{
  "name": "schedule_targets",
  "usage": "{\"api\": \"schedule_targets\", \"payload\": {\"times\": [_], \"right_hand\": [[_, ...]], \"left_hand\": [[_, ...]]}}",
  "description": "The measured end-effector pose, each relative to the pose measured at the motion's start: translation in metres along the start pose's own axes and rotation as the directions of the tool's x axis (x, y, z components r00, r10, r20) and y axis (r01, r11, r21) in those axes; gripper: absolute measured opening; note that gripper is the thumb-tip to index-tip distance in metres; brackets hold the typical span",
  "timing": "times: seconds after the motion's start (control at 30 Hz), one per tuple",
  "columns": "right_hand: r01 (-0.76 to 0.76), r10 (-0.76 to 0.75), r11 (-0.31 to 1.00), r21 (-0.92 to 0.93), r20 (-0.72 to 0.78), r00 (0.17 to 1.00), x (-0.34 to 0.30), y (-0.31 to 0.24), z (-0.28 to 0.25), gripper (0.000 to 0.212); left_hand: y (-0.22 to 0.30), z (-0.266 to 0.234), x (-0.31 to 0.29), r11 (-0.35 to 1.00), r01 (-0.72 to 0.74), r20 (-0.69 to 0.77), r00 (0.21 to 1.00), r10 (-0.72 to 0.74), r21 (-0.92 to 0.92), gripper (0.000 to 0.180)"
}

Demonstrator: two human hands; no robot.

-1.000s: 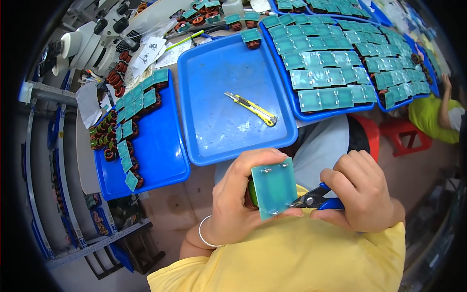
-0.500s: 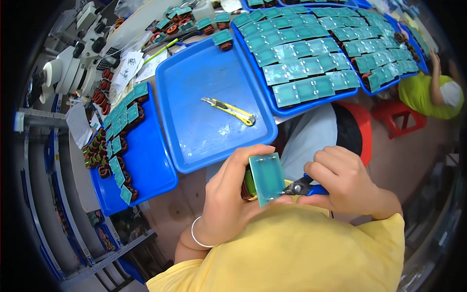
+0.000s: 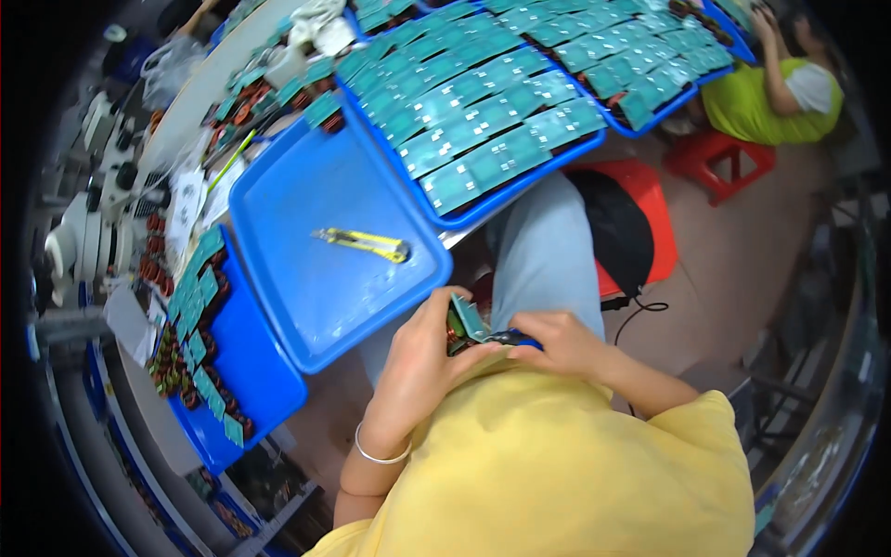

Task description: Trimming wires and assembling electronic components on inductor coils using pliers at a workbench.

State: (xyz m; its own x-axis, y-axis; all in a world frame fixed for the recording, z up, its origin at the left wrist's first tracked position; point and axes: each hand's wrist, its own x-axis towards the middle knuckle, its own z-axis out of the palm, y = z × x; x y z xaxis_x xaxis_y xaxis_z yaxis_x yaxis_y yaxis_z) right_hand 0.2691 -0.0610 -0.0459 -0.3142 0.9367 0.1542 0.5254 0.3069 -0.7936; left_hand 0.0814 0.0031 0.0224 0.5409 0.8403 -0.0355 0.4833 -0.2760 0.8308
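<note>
Close to my body, my left hand [image 3: 422, 351] grips a green circuit board [image 3: 469, 318] with a wound coil on its back. The board is tilted, so I see its face at a slant. My right hand [image 3: 559, 340] is closed round side cutters with blue handles [image 3: 518, 340]. Their jaws lie at the board's lower edge, partly hidden by my fingers; whether they touch a lead, I cannot tell. Beyond my hands, a yellow utility knife [image 3: 362, 243] rests in a blue tray [image 3: 278, 306].
A second blue tray [image 3: 278, 390] on the left carries several boards with coils [image 3: 198, 306]. Rows of green boards [image 3: 492, 158] fill trays at the far right. A red stool [image 3: 729, 165] stands near another person [image 3: 775, 102]. Microscopes [image 3: 79, 237] stand at the left.
My view has swung, so the trays sit further left and lower. The board has tipped from facing me to a steep slant, and the cutters stay at its lower edge.
</note>
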Motion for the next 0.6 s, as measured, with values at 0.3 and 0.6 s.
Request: {"api": "schedule_targets", "payload": {"times": [0.3, 0.6], "right_hand": [[-0.631, 0.505, 0.771, 0.091, 0.516, 0.692, -0.006, 0.068, 0.056, 0.056], [-0.557, 0.451, 0.831, 0.003, 0.583, 0.676, -0.002, 0.072, 0.061, 0.07]], "left_hand": [[-0.145, 0.074, 0.007, 0.691, 0.684, 0.702, 0.61, -0.368, -0.232, 0.03], [-0.153, 0.081, -0.006, 0.606, 0.74, 0.637, 0.624, -0.453, -0.293, 0.027]]}}
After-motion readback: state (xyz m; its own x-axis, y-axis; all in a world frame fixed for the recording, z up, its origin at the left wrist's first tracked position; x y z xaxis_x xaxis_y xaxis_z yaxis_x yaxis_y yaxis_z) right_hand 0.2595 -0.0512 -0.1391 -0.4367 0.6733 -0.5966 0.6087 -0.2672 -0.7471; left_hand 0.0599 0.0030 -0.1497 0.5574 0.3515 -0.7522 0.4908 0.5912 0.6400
